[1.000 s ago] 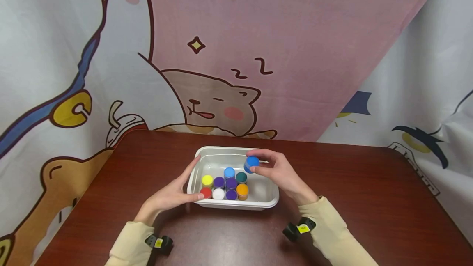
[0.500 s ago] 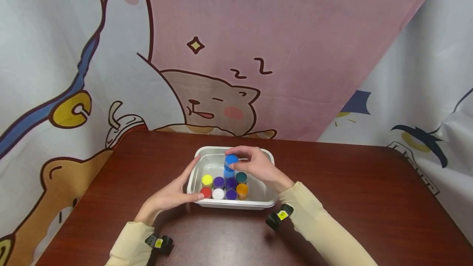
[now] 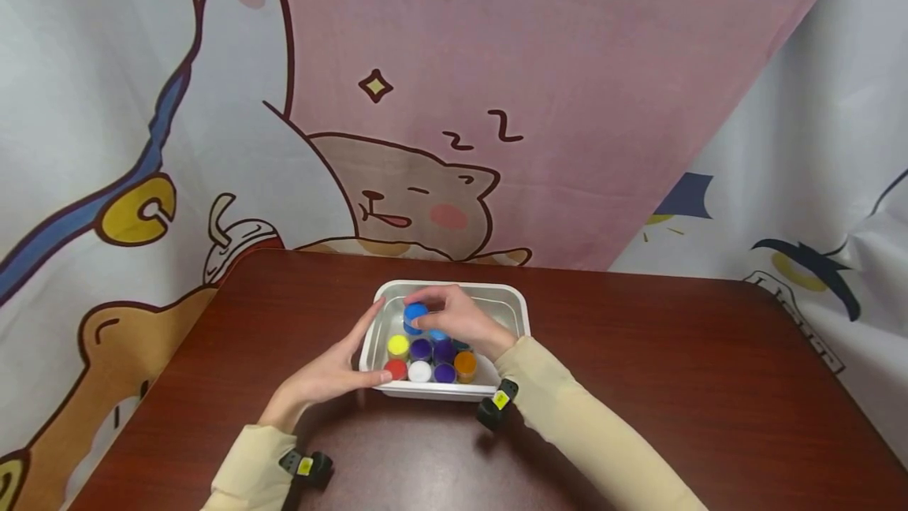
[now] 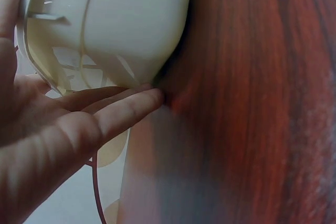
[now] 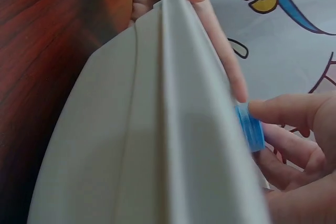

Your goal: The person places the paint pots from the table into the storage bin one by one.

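My right hand [image 3: 457, 316] pinches a small blue-lidded jar [image 3: 414, 318] between thumb and fingers. It holds the jar over the far left part of a white plastic tray [image 3: 507, 296]. In the right wrist view the blue jar [image 5: 252, 129] shows past the tray's rim. My left hand [image 3: 333, 369] spans the tray's left end, thumb at the near rim; in the left wrist view its straight fingers [image 4: 126, 109] touch the outer wall. Jars with yellow [image 3: 398, 346], red [image 3: 396, 371], white [image 3: 419, 371], purple [image 3: 444, 373] and orange [image 3: 464, 365] lids stand grouped inside.
The tray stands on a dark reddish-brown wooden table [image 3: 674, 385]. Behind it hangs a cartoon-printed cloth [image 3: 567, 101]. A light blue lid [image 3: 437, 334] and a dark green lid are partly hidden under my right hand.
My right hand has carried the blue-lidded jar leftward across the tray, past the light blue lid, to a place behind the yellow and purple ones. My left hand has stayed still.
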Action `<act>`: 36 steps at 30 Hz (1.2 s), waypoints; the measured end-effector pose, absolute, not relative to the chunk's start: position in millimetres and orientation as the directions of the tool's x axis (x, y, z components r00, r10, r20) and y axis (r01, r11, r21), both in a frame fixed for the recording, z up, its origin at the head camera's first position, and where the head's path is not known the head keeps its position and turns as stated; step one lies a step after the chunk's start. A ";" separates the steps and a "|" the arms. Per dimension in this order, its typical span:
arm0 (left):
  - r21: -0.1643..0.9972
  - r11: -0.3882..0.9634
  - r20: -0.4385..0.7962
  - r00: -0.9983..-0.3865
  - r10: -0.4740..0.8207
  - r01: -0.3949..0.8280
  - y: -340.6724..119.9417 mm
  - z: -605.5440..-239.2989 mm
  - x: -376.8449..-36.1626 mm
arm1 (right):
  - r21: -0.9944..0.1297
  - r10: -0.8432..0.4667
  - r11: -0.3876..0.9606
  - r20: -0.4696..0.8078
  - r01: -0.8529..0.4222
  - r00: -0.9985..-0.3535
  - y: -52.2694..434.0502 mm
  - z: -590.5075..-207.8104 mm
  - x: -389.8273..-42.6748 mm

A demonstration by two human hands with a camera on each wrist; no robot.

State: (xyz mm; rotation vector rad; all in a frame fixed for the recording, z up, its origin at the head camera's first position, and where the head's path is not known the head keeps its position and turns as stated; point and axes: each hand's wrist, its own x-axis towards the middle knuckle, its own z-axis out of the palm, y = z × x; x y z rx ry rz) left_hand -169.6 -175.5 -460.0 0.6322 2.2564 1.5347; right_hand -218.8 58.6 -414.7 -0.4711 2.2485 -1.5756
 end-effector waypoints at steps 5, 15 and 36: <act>0.937 0.311 -0.037 -0.841 0.540 0.158 -174.1 -459.8 -170.5 | -0.938 -0.431 0.345 -0.129 -0.031 -0.893 51.5 -418.4 -224.0; 0.932 0.310 -0.009 -0.843 0.538 0.188 -172.3 -457.6 -169.0 | -0.921 -0.404 0.388 -0.148 -0.023 -0.903 49.3 -426.4 -229.7; 0.930 0.311 -0.002 -0.845 0.535 0.195 -175.6 -461.1 -169.6 | -0.913 -0.472 0.400 -0.127 -0.083 -0.873 55.9 -427.3 -227.6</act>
